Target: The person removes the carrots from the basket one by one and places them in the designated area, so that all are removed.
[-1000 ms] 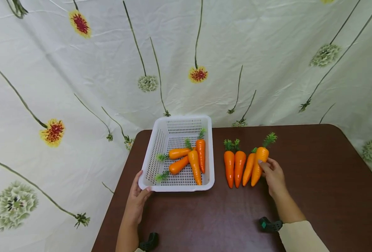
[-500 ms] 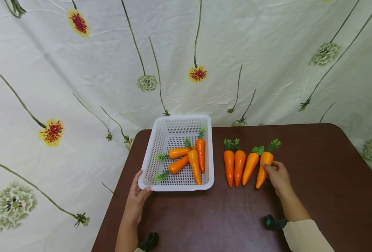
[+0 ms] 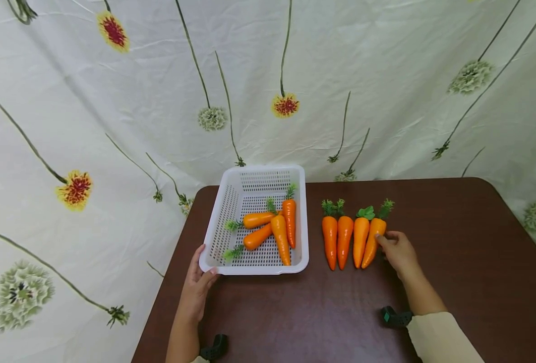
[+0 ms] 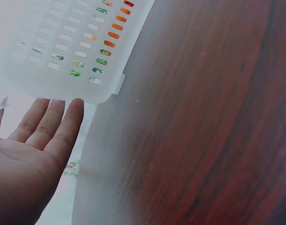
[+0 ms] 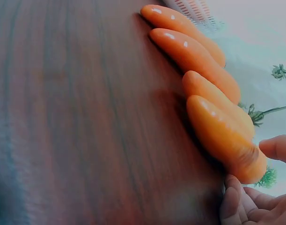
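Note:
My right hand (image 3: 399, 252) pinches the upper part of an orange toy carrot (image 3: 373, 243) between thumb and fingers, at the right end of a row. Close beside it lies a carrot with broad green leaves (image 3: 360, 239). Two redder carrots, one at the left end (image 3: 329, 239) and one beside it (image 3: 345, 239), complete the row, tips toward me. In the right wrist view the pinched carrot (image 5: 222, 133) lies against its neighbour. My left hand (image 3: 197, 287) holds the near left corner of a white slotted plastic basket (image 3: 254, 270), thumb at the rim, fingertips (image 4: 76, 107) against its outside.
Inside the basket lie several more carrots (image 3: 280, 239) with green tops, some crossing each other. The dark brown table (image 3: 295, 317) ends at a pale cloth (image 3: 249, 75) with printed flowers behind it.
My right hand moved its carrot slightly right, then back left against the leafy carrot, which now stands straighter in the row. My left hand and the basket stayed put.

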`<state>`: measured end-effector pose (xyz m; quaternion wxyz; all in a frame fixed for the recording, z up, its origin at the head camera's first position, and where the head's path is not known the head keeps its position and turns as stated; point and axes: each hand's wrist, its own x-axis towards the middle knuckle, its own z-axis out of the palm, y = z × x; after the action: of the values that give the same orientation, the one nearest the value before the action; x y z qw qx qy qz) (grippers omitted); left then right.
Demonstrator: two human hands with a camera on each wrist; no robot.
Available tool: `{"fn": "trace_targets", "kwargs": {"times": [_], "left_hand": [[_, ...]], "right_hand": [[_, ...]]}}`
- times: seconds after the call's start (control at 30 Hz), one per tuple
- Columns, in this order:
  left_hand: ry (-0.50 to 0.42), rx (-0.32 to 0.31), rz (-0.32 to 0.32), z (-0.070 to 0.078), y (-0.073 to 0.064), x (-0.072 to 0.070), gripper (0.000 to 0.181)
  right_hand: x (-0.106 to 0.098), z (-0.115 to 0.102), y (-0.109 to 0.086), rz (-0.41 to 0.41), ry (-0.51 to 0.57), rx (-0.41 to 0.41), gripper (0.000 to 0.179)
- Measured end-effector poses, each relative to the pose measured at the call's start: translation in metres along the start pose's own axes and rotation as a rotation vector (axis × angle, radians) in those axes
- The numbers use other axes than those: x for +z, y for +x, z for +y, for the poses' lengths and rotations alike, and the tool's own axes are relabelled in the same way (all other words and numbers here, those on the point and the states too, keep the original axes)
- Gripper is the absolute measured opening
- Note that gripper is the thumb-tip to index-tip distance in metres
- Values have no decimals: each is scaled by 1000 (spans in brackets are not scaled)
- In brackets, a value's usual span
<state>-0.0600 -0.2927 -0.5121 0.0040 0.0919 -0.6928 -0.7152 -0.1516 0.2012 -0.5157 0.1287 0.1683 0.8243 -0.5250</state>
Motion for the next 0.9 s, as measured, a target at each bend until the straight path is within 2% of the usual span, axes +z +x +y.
{"fn": "trace_targets", "kwargs": {"times": [0.47,0.9], "left_hand": [[5,6,8,1,0,0,72],[-6,1,0,1,0,0,72]], "right_hand": [[3,-1,-6,-17,-61,-32,75],[1,4,-9,30,4,-39,69]]}}
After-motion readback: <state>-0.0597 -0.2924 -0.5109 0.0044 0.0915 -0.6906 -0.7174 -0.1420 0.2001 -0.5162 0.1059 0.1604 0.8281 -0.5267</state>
